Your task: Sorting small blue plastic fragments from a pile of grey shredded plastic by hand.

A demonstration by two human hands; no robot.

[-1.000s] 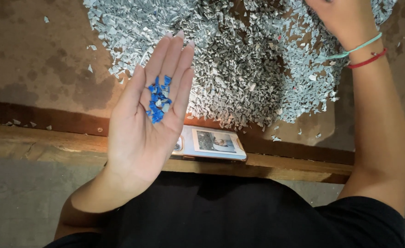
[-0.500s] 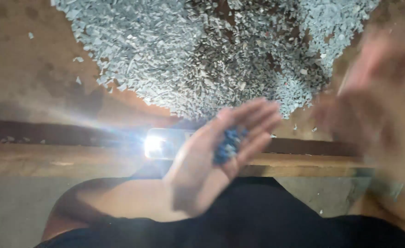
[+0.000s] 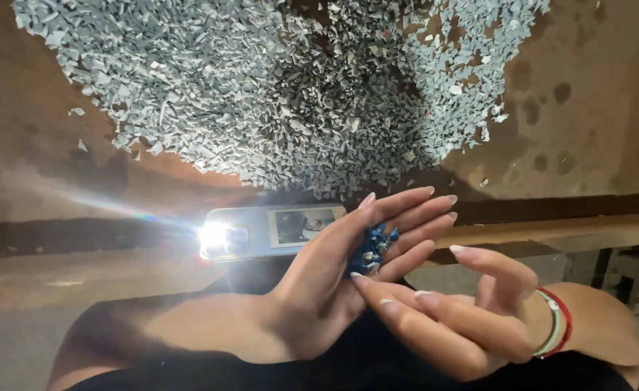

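Blue chips point(image 3: 372, 246) are lying in a small heap on the left hand point(image 3: 334, 282), which the person is holding palm up and slightly cupped in front of the body, so that the loose bits are resting in the hollow where the fingers point(image 3: 406, 217) meet the palm and are not sliding off. Those fingers are lying side by side, stretched and a little curled, acting as a tray rather than closing on anything. The right hand point(image 3: 464, 318) is coming in from below and to the right, its fingers loosely spread and holding nothing; one fingertip is touching the left palm just under the heap, as if steadying or prodding the bits, though whether it is touching the chips themselves is hard to tell. Thin green and red bracelets point(image 3: 555, 322) are sitting on the right wrist. Just beyond the hands, a phone point(image 3: 272, 230) is lying flat at the near edge of the table point(image 3: 595, 108) with its lamp glaring toward the camera, likely serving as a work light. Farther back, a broad pile of grey shards point(image 3: 276, 87) is spreading across the brown tabletop, with a few stray pieces scattered around its edges.
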